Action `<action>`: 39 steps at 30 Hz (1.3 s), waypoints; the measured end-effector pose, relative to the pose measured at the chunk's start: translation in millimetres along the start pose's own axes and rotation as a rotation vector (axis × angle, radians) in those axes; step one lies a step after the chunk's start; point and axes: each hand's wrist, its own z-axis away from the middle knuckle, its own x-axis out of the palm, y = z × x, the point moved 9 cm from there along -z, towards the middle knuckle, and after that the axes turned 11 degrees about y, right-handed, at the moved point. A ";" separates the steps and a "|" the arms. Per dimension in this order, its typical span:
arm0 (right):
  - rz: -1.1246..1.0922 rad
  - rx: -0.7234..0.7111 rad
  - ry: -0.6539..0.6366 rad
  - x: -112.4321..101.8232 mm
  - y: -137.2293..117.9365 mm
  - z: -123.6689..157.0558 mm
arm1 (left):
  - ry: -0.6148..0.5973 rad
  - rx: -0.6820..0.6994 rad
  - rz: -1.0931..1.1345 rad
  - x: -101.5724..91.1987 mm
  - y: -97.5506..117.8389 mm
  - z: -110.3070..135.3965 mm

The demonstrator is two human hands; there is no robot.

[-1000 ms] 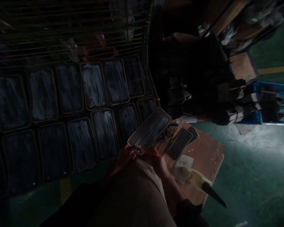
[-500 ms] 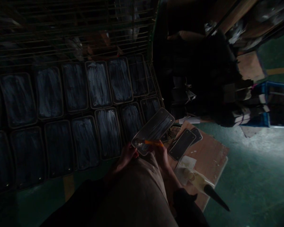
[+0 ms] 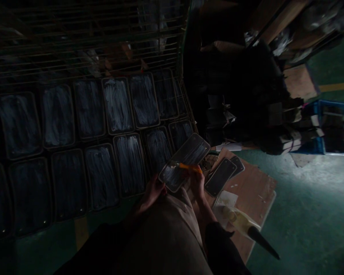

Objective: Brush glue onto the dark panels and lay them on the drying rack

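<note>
My left hand (image 3: pixel 154 190) grips the near left corner of a dark rectangular panel (image 3: pixel 190 152) with rounded corners and a pale edge, held at a slant above my lap. Whitish streaks of a wet-looking coating lie on its face. In my right hand (image 3: pixel 197 182) is a paintbrush (image 3: pixel 189 167) with an orange handle; its bristles touch the panel near its left end. Two similar dark panels (image 3: pixel 221 176) lie overlapped on a wooden board to the right. Below them rests a pale plastic bottle (image 3: pixel 240 221) with a long dark nozzle.
Rows of streaked dark panels (image 3: pixel 117 105) lie at the left beside a wire rack (image 3: pixel 86 65). The wooden board (image 3: pixel 253 187) is at my right on the green floor (image 3: pixel 309 198). A blue crate (image 3: pixel 321 145) and dark stacked goods (image 3: pixel 246 114) stand at the far right.
The brush has shifted slightly up and right from the panel's lower left end, my right hand moving with it. Fresh streaks now show at that end. The left hand still holds the panel.
</note>
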 end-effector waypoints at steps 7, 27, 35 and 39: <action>-0.067 -0.104 0.250 -39.3 -18.6 -65.6 | 0.019 -0.100 -0.070 -0.6 -0.9 4.0; 0.466 -0.554 -0.124 -23.3 -84.7 -56.0 | 0.065 -0.110 -0.034 -3.9 -26.1 -6.9; 0.634 -0.694 -0.223 2.6 -73.9 -61.2 | 0.052 -0.076 -0.072 -4.4 -21.9 -5.8; 0.541 -0.572 -0.363 7.9 -49.4 -3.3 | 0.053 -0.085 -0.096 -5.0 -20.4 -6.1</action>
